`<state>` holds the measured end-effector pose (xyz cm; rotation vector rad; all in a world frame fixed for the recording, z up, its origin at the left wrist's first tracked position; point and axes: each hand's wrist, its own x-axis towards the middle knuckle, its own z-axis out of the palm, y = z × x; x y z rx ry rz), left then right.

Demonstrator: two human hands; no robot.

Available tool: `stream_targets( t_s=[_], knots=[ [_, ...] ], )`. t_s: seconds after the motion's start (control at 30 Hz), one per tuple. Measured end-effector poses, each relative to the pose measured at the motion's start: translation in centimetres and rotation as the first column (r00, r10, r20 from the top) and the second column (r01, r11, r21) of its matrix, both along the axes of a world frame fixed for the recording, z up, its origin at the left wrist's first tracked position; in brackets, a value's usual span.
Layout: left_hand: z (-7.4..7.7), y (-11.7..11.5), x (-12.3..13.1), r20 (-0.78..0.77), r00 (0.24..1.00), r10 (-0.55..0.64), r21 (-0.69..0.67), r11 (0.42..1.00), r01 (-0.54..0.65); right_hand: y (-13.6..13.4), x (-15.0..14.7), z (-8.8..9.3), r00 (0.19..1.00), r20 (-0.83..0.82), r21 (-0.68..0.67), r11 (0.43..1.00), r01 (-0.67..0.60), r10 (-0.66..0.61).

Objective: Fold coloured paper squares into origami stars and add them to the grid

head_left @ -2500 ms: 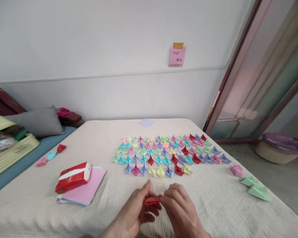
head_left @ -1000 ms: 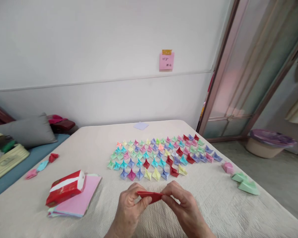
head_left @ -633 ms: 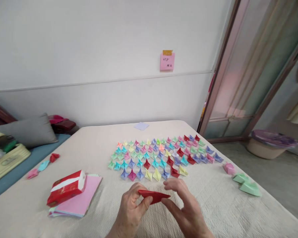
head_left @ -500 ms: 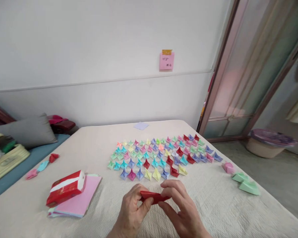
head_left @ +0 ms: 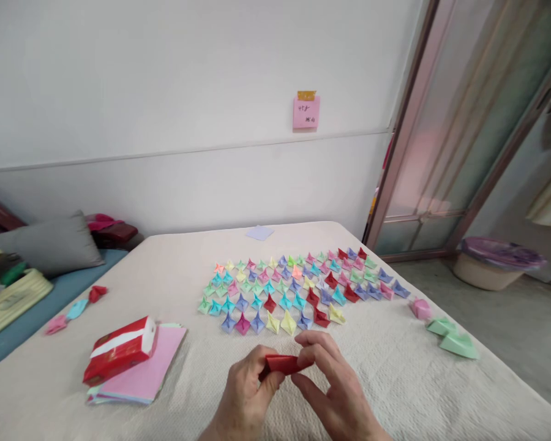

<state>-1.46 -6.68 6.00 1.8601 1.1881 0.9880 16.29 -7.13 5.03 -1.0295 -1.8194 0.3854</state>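
Note:
Between my two hands is a piece of folded red paper, held low above the near part of the cloth-covered table. My left hand pinches its left end, thumb in front and fingers behind. At the right end, the thumb and curled fingers of my right hand close on the paper. Just beyond my hands stand rows of small folded paper boats in several colours. Part of the red paper is hidden by my fingers.
A red-and-white packet rests on stacked coloured paper at the left. Folded red, blue and pink pieces lie farther left. Green folded pieces and a pink one sit near the right edge. A lilac sheet lies at the back.
The red paper has shifted slightly in my fingers, and my left thumb now lies lower along its front. Both hands keep their hold, and the view has moved a little.

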Motion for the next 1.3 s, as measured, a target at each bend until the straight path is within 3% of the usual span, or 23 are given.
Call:
stream_targets(
  t_s=[0.33,0.53,0.77,0.97,1.07,1.17,1.23,1.3],
  knots=[
    [-0.5,0.1,0.0,0.069,0.992,0.11,-0.042,0.993,-0.107,0.0,0.0,0.2,1.0,-0.012,-0.004,1.0,0.004,-0.005],
    [-1.0,0.1,-0.1,0.053,0.997,0.055,0.007,0.998,-0.056,-0.2,-0.1,0.2,0.999,-0.001,-0.044,0.998,-0.036,0.036],
    [-0.2,-0.1,0.0,0.022,1.0,0.011,-0.025,1.0,-0.01,0.0,0.0,0.4,0.991,-0.087,-0.146,0.983,-0.112,0.1],
    [-0.1,-0.2,0.2,0.097,0.994,-0.046,-0.115,0.992,0.057,-0.1,0.0,0.8,0.982,-0.133,-0.164,0.975,-0.152,0.131],
    [0.2,-0.3,0.4,0.215,0.974,-0.067,-0.174,0.979,0.106,0.0,-0.1,0.8,0.969,-0.217,-0.208,0.964,-0.164,0.118],
    [0.4,-0.3,0.6,0.497,0.864,-0.08,-0.318,0.91,0.267,0.3,-0.2,0.7,0.915,-0.386,-0.329,0.91,-0.252,0.114],
    [0.4,-0.2,0.7,0.656,0.755,-0.003,-0.407,0.841,0.357,0.6,-0.4,0.5,0.852,-0.513,-0.422,0.835,-0.355,0.103],
    [0.3,-0.1,0.9,0.716,0.695,0.069,-0.466,0.788,0.402,0.7,-0.8,0.0,0.773,-0.629,-0.483,0.738,-0.472,0.083]
  ],
)
